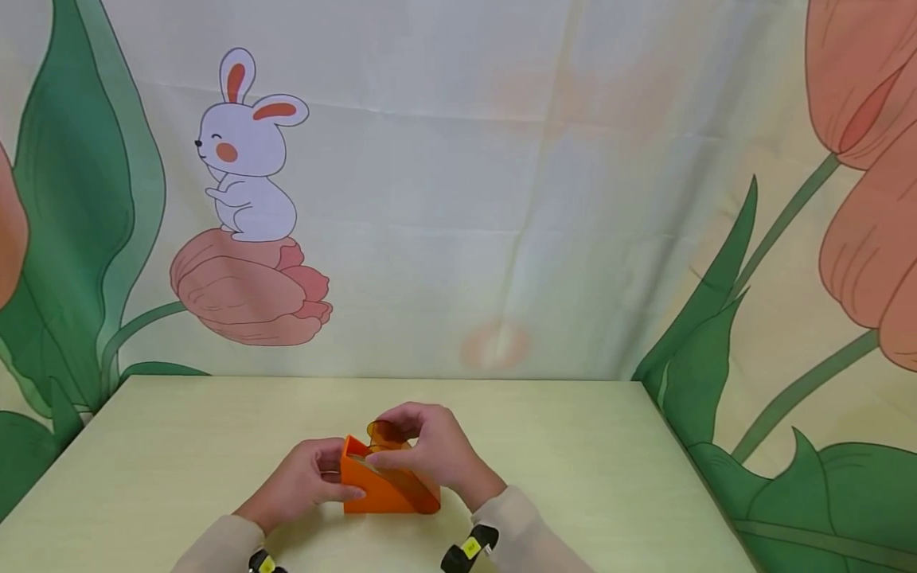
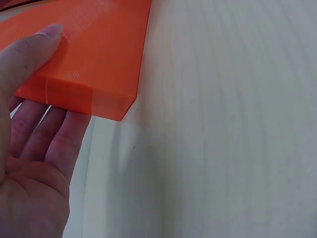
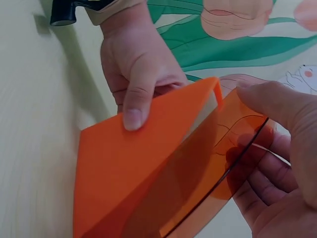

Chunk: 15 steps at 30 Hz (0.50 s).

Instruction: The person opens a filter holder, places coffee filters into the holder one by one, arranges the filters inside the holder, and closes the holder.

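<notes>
An orange wedge-shaped box (image 1: pixel 380 492) with a slanted top stands on the table. My left hand (image 1: pixel 304 481) grips its tall end, with the thumb on the near face and the fingers behind. In the left wrist view, the left thumb (image 2: pixel 37 49) lies flat on the orange wall. My right hand (image 1: pixel 440 450) pinches the see-through orange lid (image 3: pixel 223 158) by its upper end. That lid is tilted up from the box's slanted opening. A pale strip (image 3: pixel 202 118) shows inside the gap; what it is I cannot tell.
The pale wooden table (image 1: pixel 573 469) reaches back to a hanging cloth (image 1: pixel 430 239) printed with a rabbit, tulips and leaves. A black strap device (image 1: pixel 469 547) sits on the right wrist, and another (image 1: pixel 267 561) on the left.
</notes>
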Motion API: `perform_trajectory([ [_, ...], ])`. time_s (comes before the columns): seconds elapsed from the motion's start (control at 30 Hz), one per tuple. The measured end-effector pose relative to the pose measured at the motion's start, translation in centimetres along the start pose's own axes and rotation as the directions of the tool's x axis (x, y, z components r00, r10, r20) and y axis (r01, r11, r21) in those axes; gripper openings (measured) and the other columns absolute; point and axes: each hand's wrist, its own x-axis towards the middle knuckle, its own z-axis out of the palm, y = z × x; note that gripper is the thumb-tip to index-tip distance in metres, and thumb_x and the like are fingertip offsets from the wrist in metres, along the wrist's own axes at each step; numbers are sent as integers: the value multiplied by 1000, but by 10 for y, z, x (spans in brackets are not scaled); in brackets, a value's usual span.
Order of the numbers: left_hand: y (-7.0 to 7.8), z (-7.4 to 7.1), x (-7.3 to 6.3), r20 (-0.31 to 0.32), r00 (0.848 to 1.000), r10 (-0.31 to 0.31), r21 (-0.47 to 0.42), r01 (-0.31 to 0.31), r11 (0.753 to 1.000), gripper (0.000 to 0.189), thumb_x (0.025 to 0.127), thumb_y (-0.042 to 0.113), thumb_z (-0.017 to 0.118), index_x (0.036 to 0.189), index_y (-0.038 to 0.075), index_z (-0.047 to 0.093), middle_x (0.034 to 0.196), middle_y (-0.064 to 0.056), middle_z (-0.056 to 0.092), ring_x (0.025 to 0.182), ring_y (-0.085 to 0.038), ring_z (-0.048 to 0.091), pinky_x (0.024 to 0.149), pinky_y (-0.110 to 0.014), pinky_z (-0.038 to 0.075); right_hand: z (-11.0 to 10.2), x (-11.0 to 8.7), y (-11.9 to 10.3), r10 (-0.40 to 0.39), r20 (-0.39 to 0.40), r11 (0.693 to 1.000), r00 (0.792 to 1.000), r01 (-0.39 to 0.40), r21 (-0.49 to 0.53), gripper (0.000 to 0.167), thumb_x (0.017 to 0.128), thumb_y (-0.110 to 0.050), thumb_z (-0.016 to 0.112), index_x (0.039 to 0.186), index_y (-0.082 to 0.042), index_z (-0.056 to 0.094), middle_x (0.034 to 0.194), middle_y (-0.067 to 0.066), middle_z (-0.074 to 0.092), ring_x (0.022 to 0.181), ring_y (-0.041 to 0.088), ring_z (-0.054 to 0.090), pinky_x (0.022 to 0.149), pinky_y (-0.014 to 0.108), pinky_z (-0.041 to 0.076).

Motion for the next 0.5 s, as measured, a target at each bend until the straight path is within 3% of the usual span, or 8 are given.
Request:
perform_trajectory([
  [0.13,0,1,0,3,1000,14,10,-14,1000,52,80,24,89,126,9,70,123,-10,74,111,-26,73,94,-29,60,7,2,-3,28,9,999,1000,-28,-15,39,80,-26,90,115,-14,75,105,0,75,91,11,68,86,23,57],
  [0.5,0,0,1,23,999,37,4,-37,999,52,81,18,88,129,9,69,127,-11,73,113,-25,72,94,-27,59,22,5,3,31,23,998,999,-30,-58,39,81,-27,90,115,-16,76,104,-6,76,92,7,69,88,21,57],
])
